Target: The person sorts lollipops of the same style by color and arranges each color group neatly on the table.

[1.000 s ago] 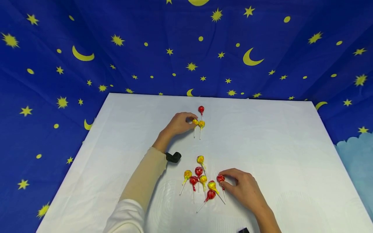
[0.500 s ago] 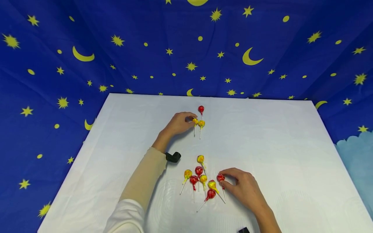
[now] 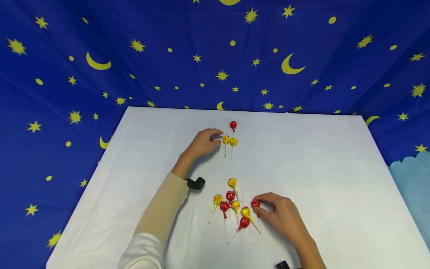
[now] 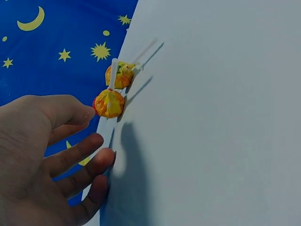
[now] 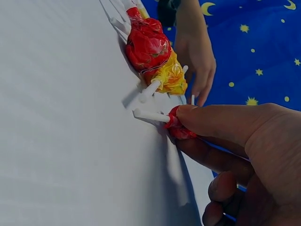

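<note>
Here the left grip (image 3: 204, 142) is held wide, thumb and forefinger parted around no lolly, just beside the first yellow lolly (image 3: 226, 139); the gap is probably allowed so that nothing is nudged. Right alongside, a second yellow lolly (image 3: 233, 141) is laid, both sticks pointed toward the near side of the worktop (image 3: 319, 168), and beyond them a far red lolly (image 3: 233, 124) is placed; by their shared direction, they seem set down with care. Nearer, the near red lolly (image 3: 255, 204) is pinched by the right grip (image 3: 282, 213), held narrow at the head with the stick free, likely because the round head is more surely grasped. To its left, the pile (image 3: 236, 205) of red and yellow lollies is loosely bunched, sticks at various angles, apparently laid without strict order
</note>
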Tool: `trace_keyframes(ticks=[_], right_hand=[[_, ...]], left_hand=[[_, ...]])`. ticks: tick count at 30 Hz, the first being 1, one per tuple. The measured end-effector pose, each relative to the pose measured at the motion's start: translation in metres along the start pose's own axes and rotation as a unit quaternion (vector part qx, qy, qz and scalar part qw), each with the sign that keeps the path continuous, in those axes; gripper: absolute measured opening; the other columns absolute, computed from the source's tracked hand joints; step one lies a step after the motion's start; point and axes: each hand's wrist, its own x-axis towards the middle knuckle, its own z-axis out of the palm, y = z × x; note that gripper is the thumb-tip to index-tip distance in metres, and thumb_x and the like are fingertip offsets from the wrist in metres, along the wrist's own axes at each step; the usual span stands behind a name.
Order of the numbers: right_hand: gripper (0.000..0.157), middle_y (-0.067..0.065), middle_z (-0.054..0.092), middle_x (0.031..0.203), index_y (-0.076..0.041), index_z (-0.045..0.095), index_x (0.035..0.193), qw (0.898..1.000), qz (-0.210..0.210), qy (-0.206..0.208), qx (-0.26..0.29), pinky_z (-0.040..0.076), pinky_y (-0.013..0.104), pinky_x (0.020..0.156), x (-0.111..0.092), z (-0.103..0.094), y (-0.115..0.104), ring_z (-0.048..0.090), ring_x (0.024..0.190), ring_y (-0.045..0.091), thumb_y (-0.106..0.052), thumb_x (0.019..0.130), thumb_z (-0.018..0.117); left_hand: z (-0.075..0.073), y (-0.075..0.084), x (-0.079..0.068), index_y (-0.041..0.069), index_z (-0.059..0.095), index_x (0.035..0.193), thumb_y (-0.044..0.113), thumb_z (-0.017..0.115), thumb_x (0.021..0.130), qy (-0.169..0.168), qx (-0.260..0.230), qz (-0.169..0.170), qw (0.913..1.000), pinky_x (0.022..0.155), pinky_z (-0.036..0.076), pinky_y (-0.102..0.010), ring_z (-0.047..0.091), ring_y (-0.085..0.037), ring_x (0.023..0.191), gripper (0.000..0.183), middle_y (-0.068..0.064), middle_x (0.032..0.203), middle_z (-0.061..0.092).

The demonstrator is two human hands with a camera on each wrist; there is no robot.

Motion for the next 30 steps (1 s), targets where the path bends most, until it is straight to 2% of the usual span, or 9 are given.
trace_keyframes(ticks=[7, 13, 17, 22, 25, 30], right_hand=[[0.025, -0.017, 0.067, 0.096, -0.030, 0.074, 0.097, 1.000, 0.002, -0.004, -0.002, 0.047, 0.036, 0.073, 0.001, -0.001, 0.000, 0.059, 0.082, 0.005, -0.029, 0.074, 0.084], [0.025, -0.018, 0.067, 0.096, -0.031, 0.074, 0.096, 1.000, -0.003, 0.007, -0.002, 0.047, 0.037, 0.074, 0.001, -0.001, 0.001, 0.061, 0.085, 0.004, -0.029, 0.073, 0.085], [0.026, -0.019, 0.067, 0.096, -0.031, 0.074, 0.096, 1.000, -0.007, 0.009, 0.001, 0.047, 0.036, 0.074, 0.001, 0.000, 0.002, 0.061, 0.086, 0.004, -0.028, 0.073, 0.085], [0.026, -0.018, 0.067, 0.094, -0.031, 0.073, 0.096, 1.000, -0.002, 0.003, 0.000, 0.043, 0.031, 0.067, 0.000, 0.001, 0.001, 0.054, 0.072, 0.005, -0.028, 0.073, 0.085], [0.026, -0.019, 0.066, 0.093, -0.031, 0.073, 0.096, 1.000, -0.004, 0.003, 0.001, 0.040, 0.029, 0.063, 0.001, 0.001, 0.000, 0.050, 0.066, 0.007, -0.028, 0.073, 0.085], [0.026, -0.020, 0.067, 0.094, -0.032, 0.074, 0.095, 1.000, -0.010, 0.011, -0.001, 0.045, 0.032, 0.068, 0.000, 0.002, 0.000, 0.057, 0.075, 0.004, -0.028, 0.072, 0.085]], left_hand=[[-0.004, -0.007, -0.009, 0.012, 0.066, 0.121, 0.019, 0.067, 0.089, 0.031, -0.005, 0.009, 0.9995, 0.078, 0.047, -0.033, 0.057, -0.014, 0.089, 0.033, -0.002, 0.112, 0.064], [-0.006, -0.011, -0.018, 0.009, 0.067, 0.119, 0.019, 0.067, 0.089, 0.036, -0.019, 0.024, 0.9989, 0.078, 0.047, -0.035, 0.058, -0.016, 0.089, 0.031, -0.004, 0.110, 0.065], [-0.006, -0.014, -0.026, 0.010, 0.069, 0.116, 0.019, 0.068, 0.089, 0.043, -0.016, 0.018, 0.9988, 0.077, 0.047, -0.034, 0.058, -0.015, 0.089, 0.029, -0.004, 0.108, 0.065], [-0.006, -0.015, -0.040, 0.010, 0.069, 0.114, 0.020, 0.068, 0.089, 0.049, -0.018, 0.017, 0.9985, 0.077, 0.048, -0.035, 0.058, -0.016, 0.089, 0.027, -0.004, 0.106, 0.065], [-0.005, -0.013, -0.050, 0.010, 0.070, 0.114, 0.020, 0.069, 0.089, 0.048, 0.002, 0.024, 0.9986, 0.075, 0.047, -0.035, 0.058, -0.015, 0.087, 0.027, -0.004, 0.104, 0.065], [0.002, -0.009, -0.068, 0.012, 0.070, 0.113, 0.021, 0.068, 0.090, 0.039, 0.048, 0.042, 0.9972, 0.073, 0.046, -0.032, 0.056, -0.012, 0.084, 0.025, 0.000, 0.101, 0.064]])
